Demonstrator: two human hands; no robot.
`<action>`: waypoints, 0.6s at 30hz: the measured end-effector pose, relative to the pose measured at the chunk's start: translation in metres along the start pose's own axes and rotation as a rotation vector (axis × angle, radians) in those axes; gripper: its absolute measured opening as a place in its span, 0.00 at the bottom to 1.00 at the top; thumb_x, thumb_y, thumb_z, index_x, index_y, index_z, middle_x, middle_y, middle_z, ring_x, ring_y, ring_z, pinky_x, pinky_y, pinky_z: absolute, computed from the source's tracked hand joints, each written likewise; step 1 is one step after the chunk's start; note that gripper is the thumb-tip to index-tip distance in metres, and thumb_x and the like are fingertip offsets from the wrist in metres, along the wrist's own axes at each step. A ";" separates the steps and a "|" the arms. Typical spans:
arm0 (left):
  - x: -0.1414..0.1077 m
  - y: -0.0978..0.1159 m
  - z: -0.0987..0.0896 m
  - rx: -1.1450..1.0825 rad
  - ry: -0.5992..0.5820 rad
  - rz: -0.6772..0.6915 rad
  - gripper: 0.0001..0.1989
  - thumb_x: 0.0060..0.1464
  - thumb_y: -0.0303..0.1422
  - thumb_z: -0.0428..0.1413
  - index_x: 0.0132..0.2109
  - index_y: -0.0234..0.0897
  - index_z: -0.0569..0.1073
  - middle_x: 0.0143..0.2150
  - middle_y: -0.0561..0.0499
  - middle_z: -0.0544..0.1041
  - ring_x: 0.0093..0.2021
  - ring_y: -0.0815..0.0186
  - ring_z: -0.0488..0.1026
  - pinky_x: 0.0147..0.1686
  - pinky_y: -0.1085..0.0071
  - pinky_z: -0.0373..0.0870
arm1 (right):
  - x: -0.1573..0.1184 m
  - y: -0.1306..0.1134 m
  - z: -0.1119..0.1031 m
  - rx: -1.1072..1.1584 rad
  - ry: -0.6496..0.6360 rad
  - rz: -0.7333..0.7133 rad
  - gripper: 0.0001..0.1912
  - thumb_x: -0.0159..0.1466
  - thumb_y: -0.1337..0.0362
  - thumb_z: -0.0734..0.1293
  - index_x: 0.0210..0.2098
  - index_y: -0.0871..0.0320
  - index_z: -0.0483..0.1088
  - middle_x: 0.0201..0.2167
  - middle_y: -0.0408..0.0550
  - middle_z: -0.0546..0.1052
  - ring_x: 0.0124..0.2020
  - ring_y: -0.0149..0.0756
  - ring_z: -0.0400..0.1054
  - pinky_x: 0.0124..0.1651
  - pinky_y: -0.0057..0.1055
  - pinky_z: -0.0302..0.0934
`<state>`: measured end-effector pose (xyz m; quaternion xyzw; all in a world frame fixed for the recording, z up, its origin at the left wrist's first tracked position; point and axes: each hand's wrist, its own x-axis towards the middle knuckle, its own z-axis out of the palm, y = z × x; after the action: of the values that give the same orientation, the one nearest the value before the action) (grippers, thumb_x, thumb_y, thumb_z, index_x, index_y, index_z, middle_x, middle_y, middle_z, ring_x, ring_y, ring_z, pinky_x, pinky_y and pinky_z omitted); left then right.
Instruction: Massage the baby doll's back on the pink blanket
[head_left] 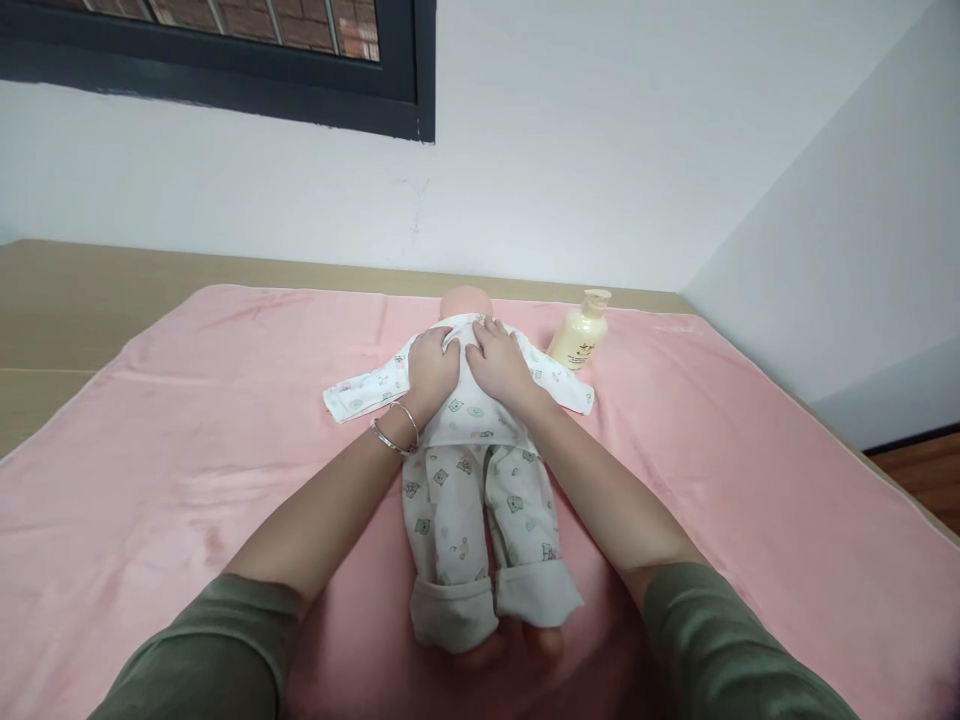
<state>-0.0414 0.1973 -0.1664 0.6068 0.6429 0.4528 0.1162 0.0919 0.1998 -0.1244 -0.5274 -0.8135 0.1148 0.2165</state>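
Note:
A baby doll (466,425) in a white printed top and trousers lies on a pink blanket, its head at the far end and its feet towards me. The sleeves spread out to both sides and the trouser cuffs are turned up. My left hand (433,370) rests on the left of the doll's upper body, fingers apart, with bracelets on the wrist. On the right of the upper body lies my right hand (499,365), its fingers spread over the cloth. The two thumbs are close together but apart. Neither hand grips anything.
A cream pump bottle (581,332) stands on the pink blanket (225,430) just beyond the doll's right-side sleeve. The wooden surface (90,290) shows past the blanket's left and far edges. White walls and a dark-framed window (405,70) rise behind.

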 end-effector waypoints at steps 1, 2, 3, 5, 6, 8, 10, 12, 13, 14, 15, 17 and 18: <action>0.000 0.000 0.000 -0.001 -0.004 0.002 0.21 0.60 0.34 0.46 0.52 0.33 0.78 0.54 0.39 0.81 0.57 0.51 0.76 0.62 0.54 0.68 | 0.000 -0.001 -0.002 0.020 0.016 -0.001 0.30 0.70 0.62 0.55 0.69 0.65 0.62 0.75 0.61 0.57 0.77 0.57 0.47 0.76 0.62 0.42; 0.000 0.000 0.000 -0.004 -0.007 0.005 0.21 0.61 0.34 0.46 0.52 0.33 0.78 0.54 0.39 0.81 0.57 0.51 0.76 0.62 0.55 0.69 | -0.001 -0.001 -0.004 0.047 0.057 -0.006 0.30 0.70 0.62 0.55 0.69 0.65 0.62 0.75 0.60 0.57 0.77 0.55 0.47 0.76 0.61 0.42; 0.001 -0.001 0.000 -0.008 -0.010 0.008 0.21 0.61 0.34 0.46 0.52 0.34 0.78 0.54 0.40 0.81 0.56 0.52 0.76 0.62 0.55 0.69 | -0.002 -0.003 -0.007 0.072 0.109 -0.014 0.31 0.69 0.63 0.55 0.70 0.64 0.61 0.76 0.59 0.56 0.77 0.53 0.46 0.77 0.59 0.41; 0.001 -0.001 -0.001 -0.011 -0.017 0.016 0.21 0.61 0.34 0.45 0.52 0.35 0.79 0.55 0.40 0.81 0.56 0.52 0.76 0.62 0.55 0.69 | -0.004 -0.004 -0.010 0.092 0.199 -0.019 0.32 0.69 0.64 0.54 0.71 0.63 0.59 0.77 0.58 0.53 0.78 0.50 0.44 0.78 0.57 0.40; 0.001 -0.002 0.000 -0.009 -0.016 0.016 0.21 0.61 0.34 0.45 0.52 0.34 0.79 0.55 0.40 0.81 0.56 0.52 0.76 0.61 0.55 0.69 | -0.005 -0.005 -0.009 0.082 0.207 -0.010 0.32 0.69 0.64 0.54 0.71 0.63 0.58 0.77 0.58 0.52 0.78 0.50 0.43 0.78 0.57 0.39; 0.001 -0.002 0.000 -0.005 -0.010 0.009 0.21 0.61 0.33 0.44 0.52 0.34 0.79 0.55 0.39 0.81 0.56 0.52 0.76 0.62 0.55 0.69 | -0.005 -0.005 -0.004 0.038 0.146 0.042 0.32 0.69 0.63 0.55 0.71 0.64 0.58 0.77 0.59 0.53 0.78 0.53 0.43 0.77 0.60 0.40; 0.001 -0.003 0.000 -0.004 -0.004 0.000 0.22 0.62 0.32 0.43 0.52 0.34 0.78 0.54 0.39 0.81 0.56 0.52 0.76 0.62 0.55 0.68 | -0.005 -0.004 0.000 0.005 0.041 0.086 0.31 0.69 0.62 0.55 0.70 0.64 0.61 0.75 0.62 0.57 0.77 0.58 0.47 0.76 0.63 0.42; 0.000 -0.003 0.001 -0.007 0.001 -0.002 0.23 0.62 0.31 0.42 0.52 0.33 0.78 0.55 0.39 0.81 0.57 0.52 0.76 0.62 0.55 0.68 | -0.005 -0.004 -0.002 0.021 0.007 0.078 0.29 0.70 0.61 0.55 0.67 0.63 0.64 0.73 0.62 0.61 0.75 0.58 0.51 0.75 0.63 0.46; 0.000 -0.003 0.001 -0.009 0.003 -0.001 0.23 0.62 0.30 0.42 0.53 0.33 0.78 0.56 0.38 0.81 0.57 0.52 0.75 0.63 0.55 0.68 | -0.005 -0.005 -0.006 0.044 0.034 0.061 0.28 0.70 0.61 0.55 0.67 0.62 0.64 0.73 0.61 0.61 0.75 0.56 0.52 0.75 0.62 0.46; 0.000 -0.003 0.001 -0.011 0.008 -0.002 0.23 0.62 0.30 0.42 0.53 0.32 0.78 0.56 0.38 0.81 0.58 0.51 0.75 0.63 0.55 0.68 | -0.006 -0.007 -0.011 0.068 0.081 0.042 0.28 0.70 0.61 0.55 0.67 0.61 0.64 0.73 0.60 0.61 0.76 0.54 0.51 0.75 0.60 0.46; 0.000 -0.003 0.001 -0.011 0.010 -0.003 0.23 0.62 0.30 0.42 0.53 0.32 0.78 0.57 0.38 0.80 0.58 0.51 0.75 0.63 0.55 0.68 | -0.007 -0.008 -0.016 0.087 0.140 0.028 0.29 0.70 0.61 0.55 0.69 0.60 0.62 0.74 0.58 0.59 0.77 0.52 0.49 0.76 0.58 0.45; -0.001 -0.002 0.001 -0.011 0.003 -0.007 0.22 0.62 0.30 0.42 0.52 0.34 0.78 0.56 0.39 0.81 0.58 0.52 0.75 0.63 0.55 0.68 | -0.008 -0.010 -0.023 0.086 0.237 0.015 0.30 0.71 0.62 0.54 0.71 0.58 0.58 0.77 0.54 0.54 0.79 0.48 0.43 0.78 0.56 0.41; 0.000 -0.001 0.000 -0.010 -0.002 -0.007 0.22 0.62 0.31 0.42 0.52 0.34 0.78 0.56 0.40 0.81 0.58 0.52 0.75 0.63 0.55 0.68 | -0.008 -0.010 -0.023 0.066 0.235 0.012 0.30 0.71 0.62 0.54 0.72 0.58 0.57 0.77 0.53 0.53 0.79 0.47 0.40 0.78 0.56 0.39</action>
<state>-0.0420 0.1971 -0.1675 0.6044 0.6426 0.4550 0.1215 0.0979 0.1879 -0.1018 -0.5347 -0.7751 0.0800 0.3270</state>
